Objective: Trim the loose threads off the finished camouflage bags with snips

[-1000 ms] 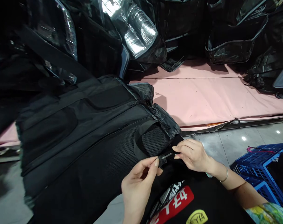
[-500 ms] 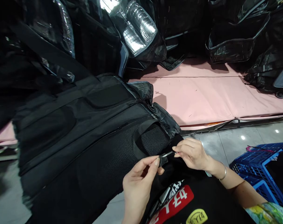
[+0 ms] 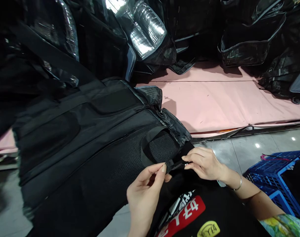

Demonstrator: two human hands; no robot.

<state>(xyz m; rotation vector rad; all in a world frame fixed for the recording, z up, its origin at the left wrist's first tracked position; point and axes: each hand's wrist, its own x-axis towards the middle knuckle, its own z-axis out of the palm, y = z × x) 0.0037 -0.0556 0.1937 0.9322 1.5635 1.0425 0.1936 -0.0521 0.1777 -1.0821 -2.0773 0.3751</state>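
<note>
A large black backpack (image 3: 90,144) lies with its padded, mesh back panel facing up, its near end close to my body. Between thumb and fingers, my left hand (image 3: 147,187) pinches a short piece of black webbing strap (image 3: 169,166) near the bag's corner. Just to the right, my right hand (image 3: 204,163) is closed in a pinch on a slim dark piece (image 3: 178,164) that reaches toward the strap. Its kind is hard to make out against the black cloth. A loop of black webbing (image 3: 146,144) stands up from the mesh beside my left hand.
Behind the backpack runs a pink-covered table (image 3: 214,102). Black bags crowd its far side, one with a shiny silver lining (image 3: 147,33). Blue plastic crates (image 3: 271,171) stand on the tiled floor (image 3: 229,149) at right. A black apron (image 3: 229,207) with printed patches covers my front.
My left hand has shifted slightly left, and the strap piece now shows more between my hands. The slim piece, which glinted before, now looks dark. The backpack stays put.
</note>
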